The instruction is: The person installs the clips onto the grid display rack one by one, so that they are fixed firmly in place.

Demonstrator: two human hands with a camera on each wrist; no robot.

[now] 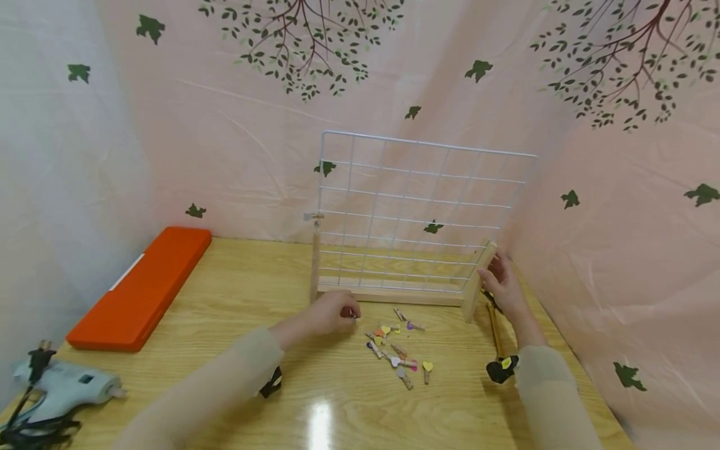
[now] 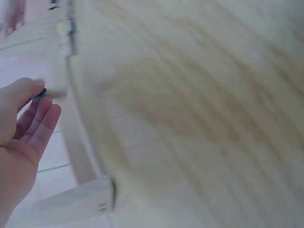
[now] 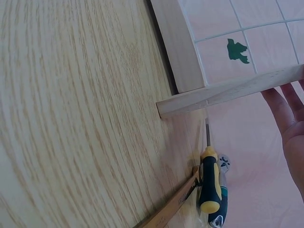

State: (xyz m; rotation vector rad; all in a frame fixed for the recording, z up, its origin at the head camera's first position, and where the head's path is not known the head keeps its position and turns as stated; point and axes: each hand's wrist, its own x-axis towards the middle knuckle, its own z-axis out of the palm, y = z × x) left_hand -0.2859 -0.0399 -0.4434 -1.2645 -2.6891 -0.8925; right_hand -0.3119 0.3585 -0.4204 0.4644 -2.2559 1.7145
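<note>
My left hand (image 1: 332, 312) pinches a small wooden clothespin (image 2: 56, 93) with a dark blue end, just in front of the wooden base bar (image 1: 394, 296). A white wire grid (image 1: 416, 142) stands upright in this wooden stand. On the right, my right hand (image 1: 503, 290) holds the stand's wooden side post (image 3: 232, 95), thumb in front and fingers behind it; the thumb is out of sight in the right wrist view. Several mini clothespins, among them one with a yellow heart (image 1: 428, 366), lie scattered on the table before the stand.
An orange case (image 1: 140, 287) lies at the left. Nearer stands a light blue glue gun (image 1: 73, 384) with a black cord. Beyond the right post lie a yellow-and-black screwdriver (image 3: 210, 183) and a brown stick-like handle (image 3: 171, 204). A printed curtain (image 1: 253, 175) closes off the table's back.
</note>
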